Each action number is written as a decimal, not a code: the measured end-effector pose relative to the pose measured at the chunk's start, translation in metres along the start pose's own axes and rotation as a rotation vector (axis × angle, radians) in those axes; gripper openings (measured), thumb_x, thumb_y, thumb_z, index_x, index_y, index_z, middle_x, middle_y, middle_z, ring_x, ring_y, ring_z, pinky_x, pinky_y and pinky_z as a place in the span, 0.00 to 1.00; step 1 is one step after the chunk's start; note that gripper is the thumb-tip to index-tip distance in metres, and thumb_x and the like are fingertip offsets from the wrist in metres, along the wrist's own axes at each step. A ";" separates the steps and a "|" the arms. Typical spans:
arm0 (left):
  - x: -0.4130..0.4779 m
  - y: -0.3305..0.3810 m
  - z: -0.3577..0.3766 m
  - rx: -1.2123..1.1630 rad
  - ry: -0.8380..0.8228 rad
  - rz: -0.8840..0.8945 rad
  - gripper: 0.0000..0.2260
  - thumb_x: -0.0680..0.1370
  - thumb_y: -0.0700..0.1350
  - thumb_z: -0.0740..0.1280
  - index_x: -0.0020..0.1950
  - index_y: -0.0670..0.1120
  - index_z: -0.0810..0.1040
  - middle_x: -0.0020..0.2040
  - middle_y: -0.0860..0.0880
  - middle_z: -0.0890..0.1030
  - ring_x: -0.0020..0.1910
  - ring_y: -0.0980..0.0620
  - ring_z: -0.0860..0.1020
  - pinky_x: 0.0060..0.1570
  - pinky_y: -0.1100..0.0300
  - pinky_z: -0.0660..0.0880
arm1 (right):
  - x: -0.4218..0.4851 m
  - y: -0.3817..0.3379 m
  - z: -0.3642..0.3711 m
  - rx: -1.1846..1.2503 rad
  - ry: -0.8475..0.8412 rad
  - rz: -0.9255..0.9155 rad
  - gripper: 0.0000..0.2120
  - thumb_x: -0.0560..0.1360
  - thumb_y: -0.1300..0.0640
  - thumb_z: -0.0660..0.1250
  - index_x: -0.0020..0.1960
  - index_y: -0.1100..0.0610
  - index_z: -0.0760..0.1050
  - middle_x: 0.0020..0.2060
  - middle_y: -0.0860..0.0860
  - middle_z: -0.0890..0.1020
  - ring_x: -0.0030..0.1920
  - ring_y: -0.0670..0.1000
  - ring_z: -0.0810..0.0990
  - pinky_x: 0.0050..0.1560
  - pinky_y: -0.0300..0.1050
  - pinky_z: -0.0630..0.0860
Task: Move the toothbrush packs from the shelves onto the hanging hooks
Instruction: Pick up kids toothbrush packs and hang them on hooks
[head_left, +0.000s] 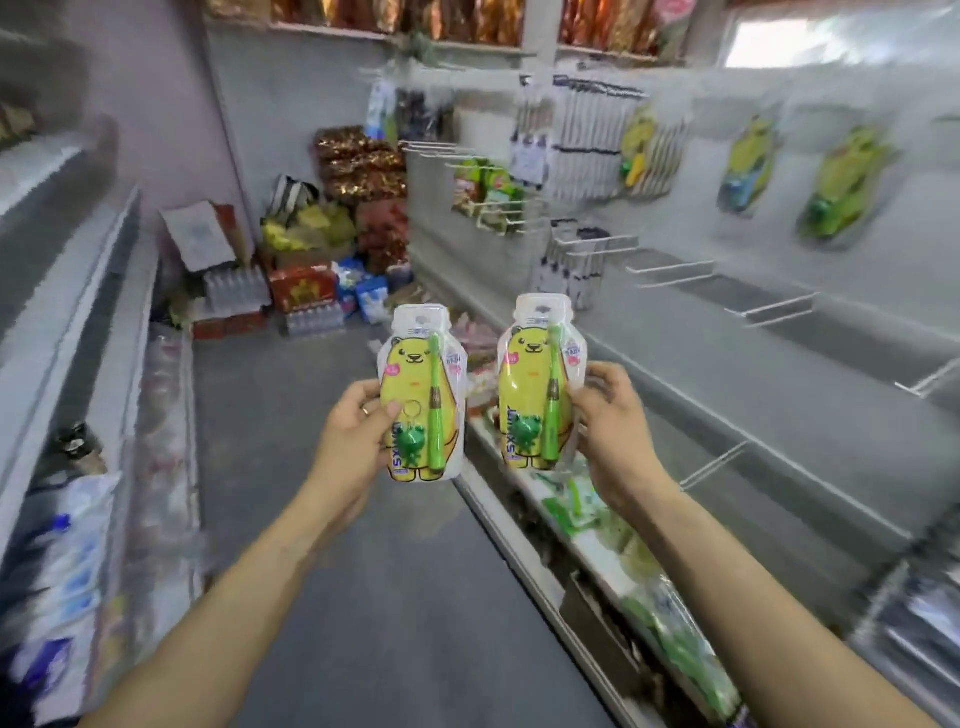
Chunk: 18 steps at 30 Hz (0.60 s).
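Note:
My left hand (353, 431) grips one toothbrush pack (423, 364) by its lower left edge: a white pack with a yellow bear, a green brush and a green frog charm. An identical second toothbrush pack (540, 353) stands upright in my right hand (613, 426), held by its right edge. Both packs are held side by side in front of me, above the aisle floor. On the right wall, same-looking packs (841, 187) hang on hooks, and several bare white hooks (670, 270) stick out below them. More green packs (587, 509) lie on the low right shelf.
A narrow grey aisle runs ahead to stacked boxes, water bottle crates and bags (301, 280) at the far end. Shelving with packaged goods (67, 545) lines the left side. Other hanging goods (587, 140) fill the hooks farther along the right wall.

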<state>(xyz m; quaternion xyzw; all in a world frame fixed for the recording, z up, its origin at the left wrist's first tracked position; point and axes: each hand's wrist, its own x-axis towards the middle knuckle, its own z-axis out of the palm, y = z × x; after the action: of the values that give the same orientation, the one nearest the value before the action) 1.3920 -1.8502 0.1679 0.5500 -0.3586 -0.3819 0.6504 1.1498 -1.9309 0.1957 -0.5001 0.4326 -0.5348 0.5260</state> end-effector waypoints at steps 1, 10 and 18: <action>0.020 0.005 0.018 -0.004 -0.054 0.012 0.07 0.86 0.37 0.62 0.63 0.41 0.75 0.37 0.57 0.84 0.37 0.57 0.84 0.34 0.56 0.83 | 0.015 -0.008 -0.009 -0.004 0.049 -0.027 0.06 0.82 0.60 0.67 0.58 0.52 0.77 0.52 0.50 0.85 0.50 0.49 0.84 0.45 0.46 0.78; 0.143 0.041 0.164 -0.071 -0.386 0.068 0.05 0.85 0.40 0.64 0.59 0.47 0.78 0.53 0.44 0.87 0.49 0.46 0.87 0.39 0.50 0.82 | 0.099 -0.068 -0.073 -0.023 0.326 -0.218 0.06 0.83 0.58 0.68 0.59 0.51 0.75 0.57 0.55 0.84 0.53 0.54 0.83 0.45 0.47 0.82; 0.198 0.055 0.264 -0.090 -0.630 0.050 0.07 0.85 0.40 0.65 0.61 0.46 0.78 0.55 0.43 0.86 0.55 0.40 0.85 0.51 0.41 0.83 | 0.114 -0.095 -0.120 -0.100 0.575 -0.280 0.05 0.84 0.60 0.66 0.57 0.51 0.75 0.51 0.52 0.84 0.52 0.49 0.83 0.47 0.49 0.79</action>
<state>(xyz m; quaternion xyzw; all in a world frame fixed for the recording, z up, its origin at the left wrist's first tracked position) 1.2532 -2.1375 0.2680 0.3664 -0.5385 -0.5329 0.5401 1.0249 -2.0450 0.2835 -0.4085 0.5164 -0.6993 0.2784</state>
